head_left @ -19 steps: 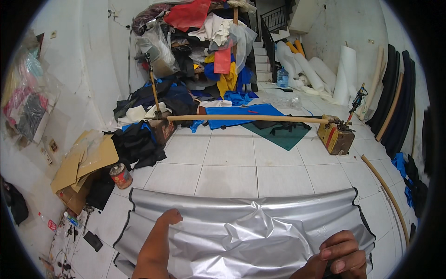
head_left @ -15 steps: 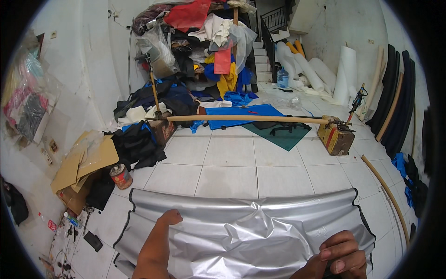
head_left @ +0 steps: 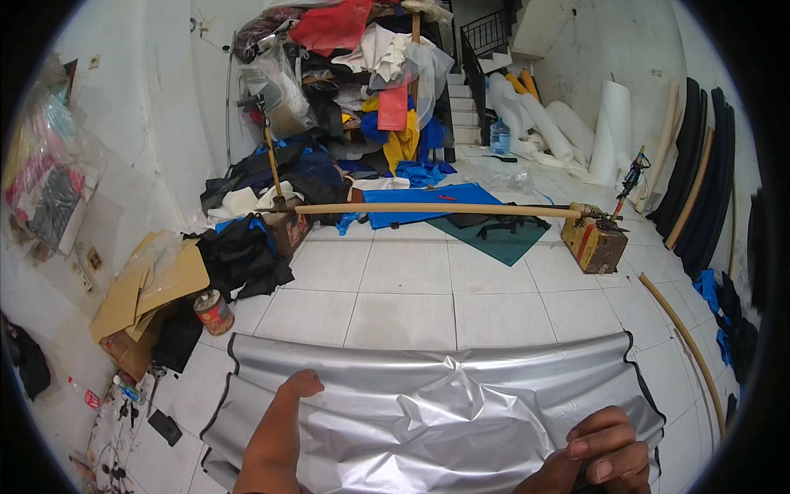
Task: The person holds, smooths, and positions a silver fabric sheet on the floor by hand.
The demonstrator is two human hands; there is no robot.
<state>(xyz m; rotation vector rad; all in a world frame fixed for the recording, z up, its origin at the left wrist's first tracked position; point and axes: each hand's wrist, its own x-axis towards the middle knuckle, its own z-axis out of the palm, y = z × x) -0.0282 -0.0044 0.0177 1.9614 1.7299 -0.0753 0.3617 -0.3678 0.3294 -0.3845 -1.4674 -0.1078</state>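
Down at six o'clock, spread across the white tiled floor [head_left: 403, 317], lies the wide, glossy silver sheet with black edging [head_left: 428, 432], its middle puckered into bright creases, and both hands are over it! At seven o'clock the left hand [head_left: 304, 384] rests against the silver, closed in a fist, the forearm running down to the lower edge; whether any fabric is caught inside, I cannot tell. Swing round between four and five: the right hand [head_left: 607, 445] is over the sheet's near right part, fingers curled towards the thumb. Closed fully or holding something? From this angle I cannot tell.

Just above the clock's centre, a long, straight tan tube [head_left: 436, 210] runs across, its right end meeting a fitting above a worn, yellowish-brown block-shaped box [head_left: 594, 247] at three o'clock. Behind it, a flat blue sheet [head_left: 444, 198] overlaps a dark green sheet [head_left: 510, 247]. Between three and four, a curved tan tube [head_left: 687, 346] bends along the tiles. Over between eight and nine stands a rusty red cylindrical can [head_left: 216, 313], just beside folded brown cardboard [head_left: 156, 280] at nine. And towards twelve, a great heap of many-coloured fabrics [head_left: 399, 115] towers up!
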